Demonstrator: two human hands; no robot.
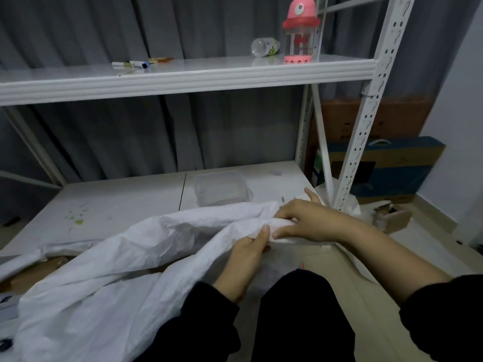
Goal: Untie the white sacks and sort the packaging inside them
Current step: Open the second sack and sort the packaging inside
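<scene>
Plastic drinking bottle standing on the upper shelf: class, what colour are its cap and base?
Pink, on the clear plastic bottle; head view.

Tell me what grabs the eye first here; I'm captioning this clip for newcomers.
A big white sack sprawls across the lower left, its bunched neck held by the left hand and right hand near the centre. Next comes the pink bottle, upright at the right end of the upper shelf.
</scene>
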